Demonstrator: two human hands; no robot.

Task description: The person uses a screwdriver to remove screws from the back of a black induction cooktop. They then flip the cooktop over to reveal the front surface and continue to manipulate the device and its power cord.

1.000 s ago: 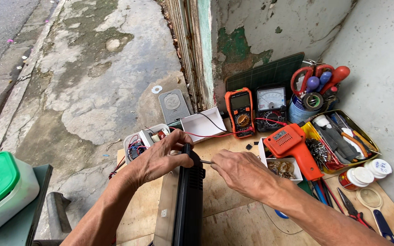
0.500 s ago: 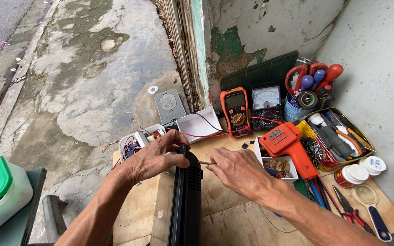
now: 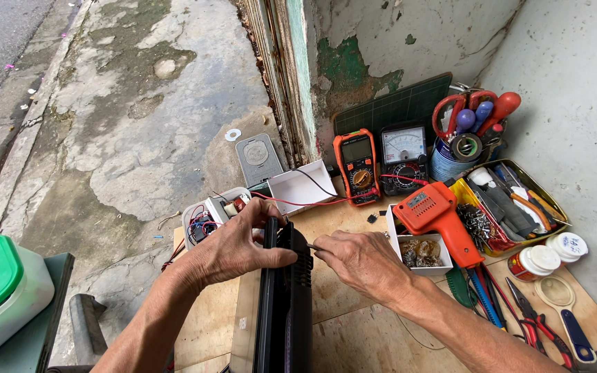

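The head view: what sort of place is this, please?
Probably a street-side electronics repair stall: a plywood board by rough pavement, with an orange digital multimeter, an analog meter and an orange soldering gun.

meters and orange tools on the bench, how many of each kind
digital meter, orange: 1
needle meter, black: 1
orange solder gun: 1
Total: 3
The left hand grips the black unit; the right hand holds a thin tool to it.

The left hand (image 3: 233, 249) clasps the top of an upright black device (image 3: 285, 304), while the right hand (image 3: 364, 262) pinches a thin tool (image 3: 314, 247) against it.
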